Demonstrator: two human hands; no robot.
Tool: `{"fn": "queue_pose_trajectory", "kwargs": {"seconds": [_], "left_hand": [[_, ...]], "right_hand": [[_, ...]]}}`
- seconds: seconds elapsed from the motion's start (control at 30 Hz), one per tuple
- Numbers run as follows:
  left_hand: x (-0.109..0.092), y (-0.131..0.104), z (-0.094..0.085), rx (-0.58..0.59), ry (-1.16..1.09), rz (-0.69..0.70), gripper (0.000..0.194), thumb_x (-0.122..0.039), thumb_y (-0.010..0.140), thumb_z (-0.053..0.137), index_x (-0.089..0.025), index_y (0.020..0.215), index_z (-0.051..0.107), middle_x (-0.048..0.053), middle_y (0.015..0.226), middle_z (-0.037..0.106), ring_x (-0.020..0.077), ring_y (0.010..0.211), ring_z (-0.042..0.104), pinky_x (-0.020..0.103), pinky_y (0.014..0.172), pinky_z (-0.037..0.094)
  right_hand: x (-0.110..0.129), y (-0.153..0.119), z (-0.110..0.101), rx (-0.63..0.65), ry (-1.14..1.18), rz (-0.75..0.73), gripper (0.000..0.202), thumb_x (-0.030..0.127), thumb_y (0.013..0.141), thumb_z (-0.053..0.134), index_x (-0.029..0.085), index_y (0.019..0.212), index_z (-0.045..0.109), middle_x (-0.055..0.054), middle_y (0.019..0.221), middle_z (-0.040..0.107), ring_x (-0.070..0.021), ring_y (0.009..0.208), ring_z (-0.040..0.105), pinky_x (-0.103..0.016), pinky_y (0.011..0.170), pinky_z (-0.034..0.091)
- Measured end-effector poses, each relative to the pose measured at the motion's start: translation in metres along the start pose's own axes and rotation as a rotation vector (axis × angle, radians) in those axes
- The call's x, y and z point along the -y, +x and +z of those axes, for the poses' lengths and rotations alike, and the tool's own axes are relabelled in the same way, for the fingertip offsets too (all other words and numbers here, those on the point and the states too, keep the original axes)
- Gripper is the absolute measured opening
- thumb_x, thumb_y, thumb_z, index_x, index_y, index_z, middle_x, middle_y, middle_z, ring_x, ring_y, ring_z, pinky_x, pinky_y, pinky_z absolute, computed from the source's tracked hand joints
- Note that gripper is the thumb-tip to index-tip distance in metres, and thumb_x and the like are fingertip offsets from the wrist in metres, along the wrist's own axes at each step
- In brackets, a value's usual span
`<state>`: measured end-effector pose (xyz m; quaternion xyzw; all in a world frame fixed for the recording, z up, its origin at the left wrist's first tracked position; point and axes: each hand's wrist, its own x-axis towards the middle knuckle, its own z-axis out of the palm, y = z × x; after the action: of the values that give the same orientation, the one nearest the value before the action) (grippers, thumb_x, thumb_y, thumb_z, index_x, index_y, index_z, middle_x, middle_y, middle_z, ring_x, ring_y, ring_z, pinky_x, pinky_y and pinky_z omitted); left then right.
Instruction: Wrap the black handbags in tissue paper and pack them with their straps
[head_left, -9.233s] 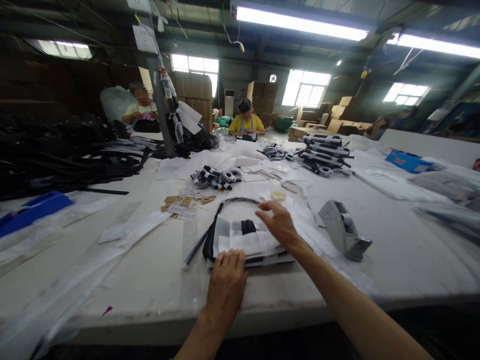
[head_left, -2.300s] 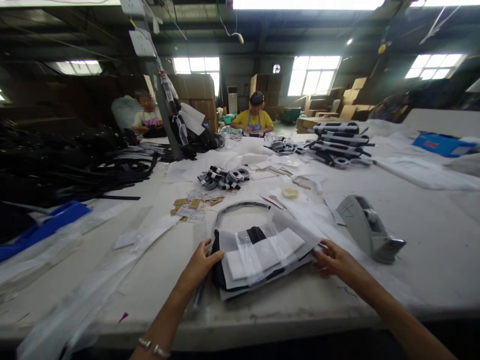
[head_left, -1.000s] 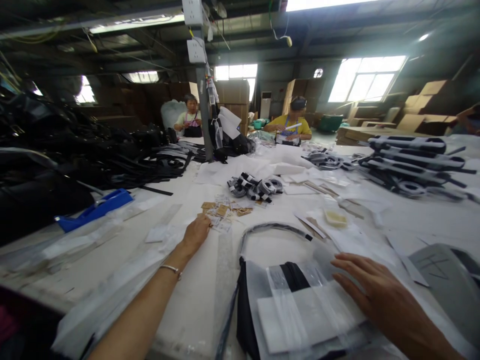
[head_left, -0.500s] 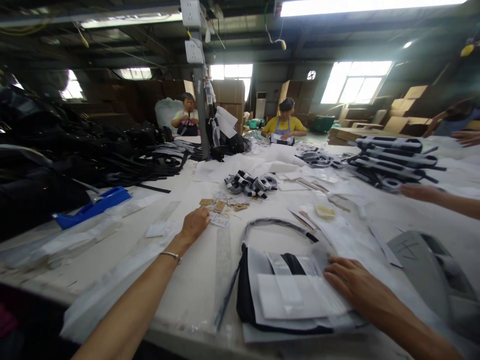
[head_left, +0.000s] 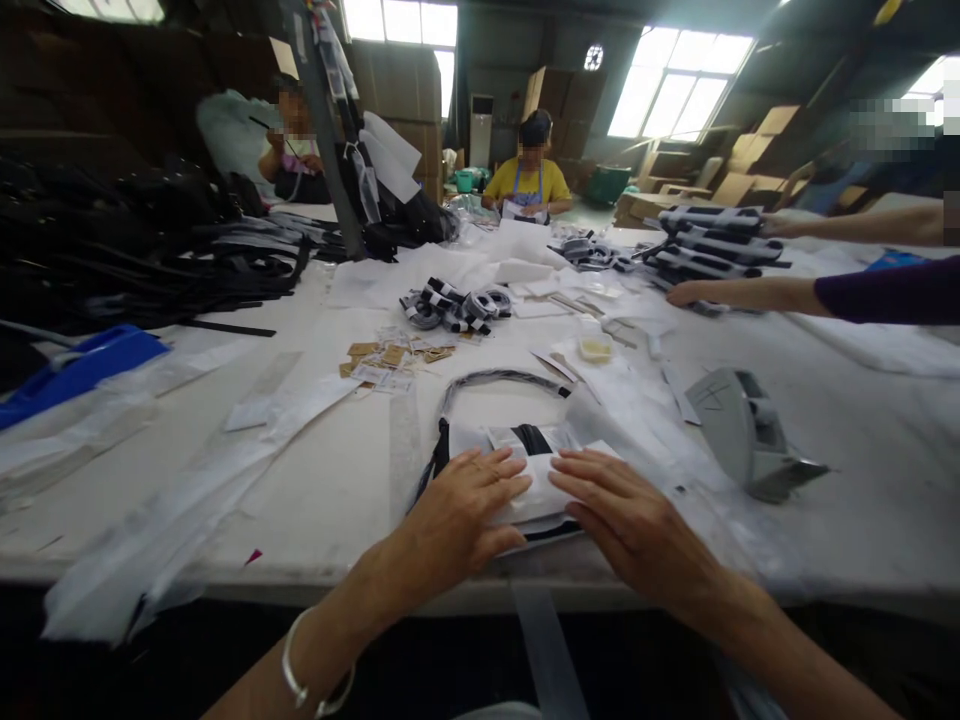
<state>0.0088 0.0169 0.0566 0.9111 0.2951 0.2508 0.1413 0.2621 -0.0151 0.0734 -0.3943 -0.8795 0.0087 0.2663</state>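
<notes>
A black bag (head_left: 530, 438) with white wrapping sheets lies flat near the table's front edge, its wrapped strap (head_left: 501, 376) arching away behind it. My left hand (head_left: 469, 505) rests on the left part of the white wrapping (head_left: 541, 486), fingers extended and slightly apart. On the right part of the same wrapping lies my right hand (head_left: 630, 515), its fingers spread. Neither hand is closed round anything. Brown and white tags (head_left: 390, 358) are scattered beyond the bag to the left, with rolled grey-and-black straps (head_left: 455, 305) behind them.
A grey tape dispenser (head_left: 742, 430) stands at the right, a blue one (head_left: 90, 368) at the left. Another person's arms (head_left: 780, 298) reach in from the right to stacked straps (head_left: 712, 243). Black bags (head_left: 112, 250) are heaped at the left. Two people sit across the table.
My left hand has moved from the tags to the bag's wrapping. My right hand has shifted inward on the bag. The view has tilted down, and the other person's arms now reach the stacked straps.
</notes>
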Motion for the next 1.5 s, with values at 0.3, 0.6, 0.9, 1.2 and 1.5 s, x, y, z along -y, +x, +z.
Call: {"fn": "queue_pose_trajectory", "kwargs": {"seconds": [0.3, 0.6, 0.9, 1.2, 1.5], "left_hand": [[-0.012, -0.02, 0.036, -0.156, 0.047, -0.008, 0.019, -0.02, 0.095, 0.053, -0.021, 0.111, 0.063, 0.005, 0.114, 0.073, 0.0177, 0.115, 0.064, 0.046, 0.118, 0.031], [-0.007, -0.032, 0.046, -0.127, 0.075, -0.006, 0.027, -0.021, 0.099, 0.045, -0.027, 0.117, 0.064, 0.005, 0.121, 0.069, 0.0176, 0.121, 0.06, 0.045, 0.114, 0.038], [-0.006, -0.035, 0.04, -0.204, 0.177, 0.103, 0.023, -0.019, 0.096, 0.052, -0.022, 0.115, 0.064, 0.009, 0.131, 0.063, 0.0182, 0.124, 0.057, 0.044, 0.114, 0.038], [-0.02, -0.042, 0.061, -0.374, 0.253, 0.114, 0.025, -0.011, 0.096, 0.047, -0.018, 0.114, 0.063, 0.007, 0.113, 0.072, 0.0181, 0.115, 0.062, 0.038, 0.104, 0.048], [-0.013, -0.043, 0.073, -0.464, 0.181, 0.082, 0.022, -0.009, 0.095, 0.049, -0.017, 0.107, 0.064, 0.004, 0.103, 0.072, 0.0158, 0.106, 0.064, 0.036, 0.1, 0.047]], "right_hand": [[0.002, 0.0, 0.041, 0.053, 0.106, -0.007, 0.028, 0.015, 0.093, 0.053, 0.019, 0.119, 0.064, -0.012, 0.12, 0.068, -0.0261, 0.122, 0.058, -0.048, 0.104, 0.05], [0.008, -0.073, 0.012, 0.039, 0.042, -0.228, 0.029, 0.011, 0.094, 0.053, 0.021, 0.118, 0.066, -0.006, 0.118, 0.071, -0.0212, 0.12, 0.06, -0.039, 0.105, 0.048], [0.02, -0.093, 0.086, -0.078, -0.097, -0.196, 0.038, 0.008, 0.097, 0.041, 0.023, 0.123, 0.064, -0.007, 0.122, 0.069, -0.0215, 0.118, 0.059, -0.043, 0.101, 0.049], [0.036, -0.061, 0.073, -0.126, 0.212, -0.232, 0.023, 0.007, 0.094, 0.047, 0.019, 0.098, 0.066, -0.005, 0.098, 0.074, -0.0185, 0.101, 0.067, -0.04, 0.102, 0.048], [0.047, -0.052, 0.069, -0.082, 0.337, -0.182, 0.022, 0.008, 0.096, 0.041, 0.019, 0.095, 0.061, -0.005, 0.089, 0.07, -0.0167, 0.087, 0.065, -0.037, 0.095, 0.048]]}}
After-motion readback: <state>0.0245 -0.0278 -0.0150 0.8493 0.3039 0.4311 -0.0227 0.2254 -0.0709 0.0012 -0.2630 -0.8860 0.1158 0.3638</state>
